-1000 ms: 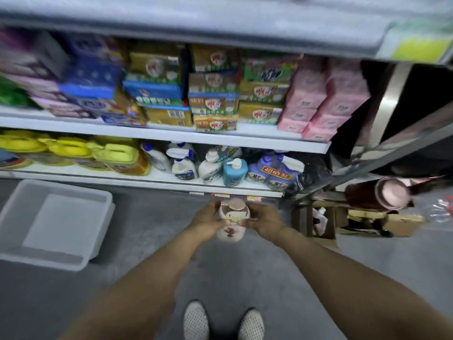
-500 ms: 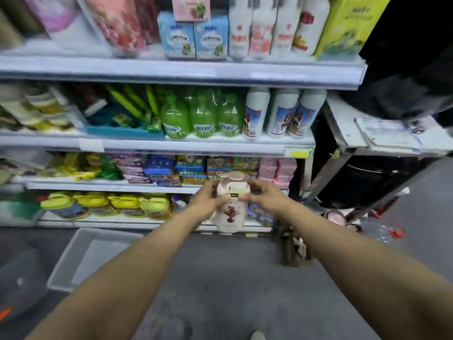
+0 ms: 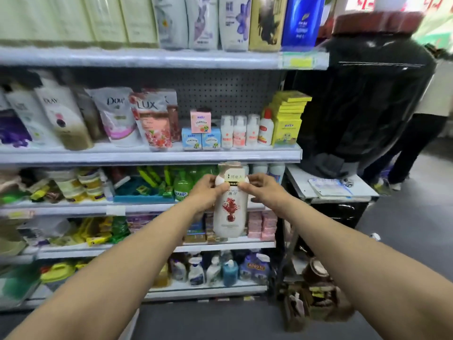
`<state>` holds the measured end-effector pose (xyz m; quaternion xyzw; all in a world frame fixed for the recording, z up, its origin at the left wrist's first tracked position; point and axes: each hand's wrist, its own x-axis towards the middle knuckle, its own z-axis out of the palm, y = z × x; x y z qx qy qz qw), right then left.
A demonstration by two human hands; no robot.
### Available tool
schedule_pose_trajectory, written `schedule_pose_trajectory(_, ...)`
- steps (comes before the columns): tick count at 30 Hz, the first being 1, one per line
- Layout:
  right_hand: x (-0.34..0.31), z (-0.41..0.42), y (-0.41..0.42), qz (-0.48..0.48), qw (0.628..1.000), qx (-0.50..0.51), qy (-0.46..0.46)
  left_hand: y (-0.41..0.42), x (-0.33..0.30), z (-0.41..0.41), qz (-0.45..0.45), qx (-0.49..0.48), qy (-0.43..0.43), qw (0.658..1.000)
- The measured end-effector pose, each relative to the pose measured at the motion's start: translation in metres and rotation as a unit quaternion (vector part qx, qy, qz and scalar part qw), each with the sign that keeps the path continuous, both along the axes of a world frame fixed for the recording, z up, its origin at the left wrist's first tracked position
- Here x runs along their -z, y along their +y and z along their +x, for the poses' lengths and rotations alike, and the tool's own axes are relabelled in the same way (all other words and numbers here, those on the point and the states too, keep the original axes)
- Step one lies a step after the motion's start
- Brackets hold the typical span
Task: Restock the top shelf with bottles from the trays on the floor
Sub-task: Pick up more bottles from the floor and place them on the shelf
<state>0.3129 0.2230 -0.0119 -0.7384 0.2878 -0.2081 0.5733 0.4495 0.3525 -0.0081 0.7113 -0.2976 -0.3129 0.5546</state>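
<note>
A cream bottle (image 3: 230, 214) with a red flower print and a brownish cap hangs upright in front of the shelving, held near its neck from both sides. My left hand (image 3: 208, 192) grips its left shoulder and my right hand (image 3: 262, 190) grips its right. The highest shelf (image 3: 147, 58) in view runs across the top of the frame and carries a row of tall bottles and boxes, including a blue bottle (image 3: 301, 20) at its right end. The trays on the floor are out of view.
Below come shelves of refill pouches (image 3: 117, 116), small white bottles (image 3: 240, 131), green bottles and soap packs. A large black jar (image 3: 372, 99) stands on a side table to the right. A person's legs (image 3: 416, 148) are at the far right. Cardboard boxes (image 3: 313, 303) sit on the floor.
The view has swung upward from the floor and low shelves to the upper shelves. Both hands have lifted the bottle higher, keeping the same two-sided grip.
</note>
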Motion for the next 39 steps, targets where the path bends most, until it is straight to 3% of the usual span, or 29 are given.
schedule_pose_trajectory(8, -0.059, -0.024, 0.02, -0.018, 1.0, 0.0, -0.022, 0.012, -0.083, -0.019, -0.052, 0.022, 0.028, 0.998)
schedule_pose_trajectory(15, -0.081, -0.043, 0.017, 0.032, 0.999, -0.02, -0.035, 0.007, -0.145, -0.024, -0.09, 0.024, -0.038, 0.995)
schedule_pose_trajectory(19, -0.097, -0.048, 0.005, 0.059, 0.994, -0.005, -0.089, -0.004, -0.172, -0.034, -0.096, 0.044, -0.054, 0.993)
schedule_pose_trajectory(35, -0.162, -0.068, -0.085, 0.027, 0.989, 0.014, -0.148, -0.083, -0.227, -0.076, -0.173, 0.011, -0.051, 0.983)
schedule_pose_trajectory(39, -0.174, -0.07, -0.104, 0.053, 0.984, 0.015, -0.171, -0.106, -0.219, -0.078, -0.178, -0.022, -0.106, 0.978)
